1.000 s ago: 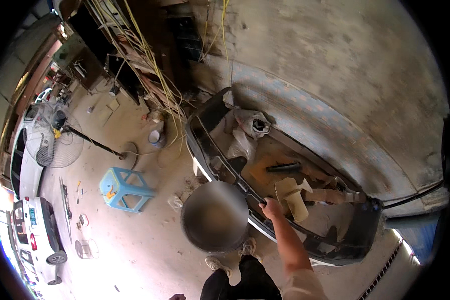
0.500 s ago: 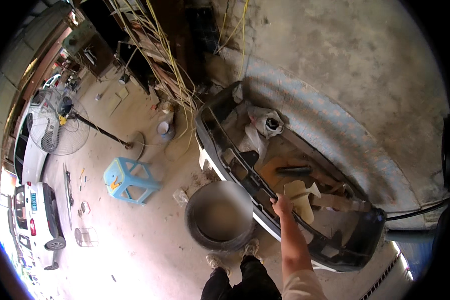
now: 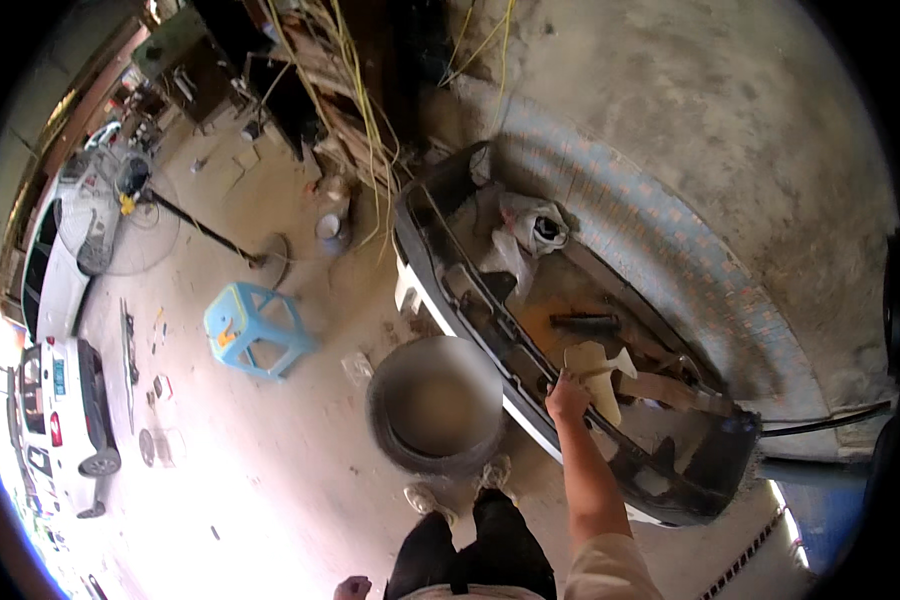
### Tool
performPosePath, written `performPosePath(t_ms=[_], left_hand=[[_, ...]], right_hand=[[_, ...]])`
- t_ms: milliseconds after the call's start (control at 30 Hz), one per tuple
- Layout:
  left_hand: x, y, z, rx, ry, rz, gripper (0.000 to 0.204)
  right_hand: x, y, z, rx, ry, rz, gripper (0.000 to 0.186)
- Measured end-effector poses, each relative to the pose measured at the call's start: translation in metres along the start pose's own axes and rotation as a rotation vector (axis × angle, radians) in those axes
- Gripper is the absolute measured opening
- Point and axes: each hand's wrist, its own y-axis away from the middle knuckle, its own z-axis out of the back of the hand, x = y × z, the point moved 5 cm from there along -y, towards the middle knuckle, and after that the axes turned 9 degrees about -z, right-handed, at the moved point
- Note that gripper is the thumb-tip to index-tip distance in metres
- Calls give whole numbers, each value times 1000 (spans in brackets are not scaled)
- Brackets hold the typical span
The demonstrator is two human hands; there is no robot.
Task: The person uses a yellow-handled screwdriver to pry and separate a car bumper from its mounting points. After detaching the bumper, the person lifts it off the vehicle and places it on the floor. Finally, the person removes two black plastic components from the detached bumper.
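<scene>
My right hand is closed on the inner edge of a large car bumper, black inside with a white outer skin, which rests on the floor by the wall. Beside that hand, inside the bumper's curve, lies a cream-coloured curved piece. My left hand shows only partly at the lower edge, its fingers curled; what they hold, if anything, cannot be made out. A black tire lies flat in front of my feet, close to the bumper's white side.
Within the bumper's curve lie a plastic bag, a dark cylinder and cardboard. To the left stand a blue stool with an orange-yellow thing on it, a pedestal fan and a bucket. A white car is farther left. Yellow cables hang at the back.
My left hand has come into view at the lower edge. My right hand stays on the bumper's edge. The whole view has shifted slightly.
</scene>
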Motion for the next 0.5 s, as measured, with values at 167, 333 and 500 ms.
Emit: performPosePath(t_ms=[167, 333, 500], left_hand=[[22, -3, 2, -79, 29, 24, 17], [32, -15, 10, -87, -15, -99, 29], [87, -28, -14, 59, -83, -69, 36]], right_hand=[[-24, 39, 17, -101, 14, 16, 65], [-51, 103, 18, -258, 120, 68, 66], [-52, 207, -22, 89, 261, 12, 66]])
